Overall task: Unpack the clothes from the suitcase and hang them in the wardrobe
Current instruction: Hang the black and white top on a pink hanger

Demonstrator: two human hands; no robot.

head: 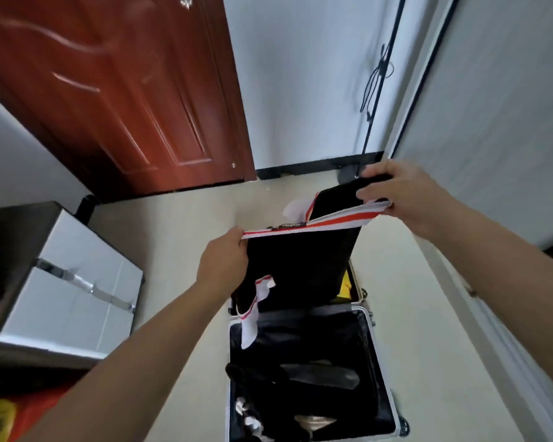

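An open suitcase (379, 371) with a pale metal frame lies on the floor below me, dark clothes heaped in its near half. Above it hangs a black garment (304, 263) with a white and orange striped band along its top edge. My left hand (224, 260) pinches the left end of that band. My right hand (406, 193) grips the right end, higher and farther away. A striped white part of the garment dangles down to the suitcase rim. Something yellow (345, 283) shows in the far half behind the garment.
A grey cabinet (77, 282) with a metal handle stands at the left. A red-brown door (125, 90) is behind it. A white wardrobe panel (492, 106) runs along the right. A black cord (377, 74) hangs on the far wall. Pale floor surrounds the suitcase.
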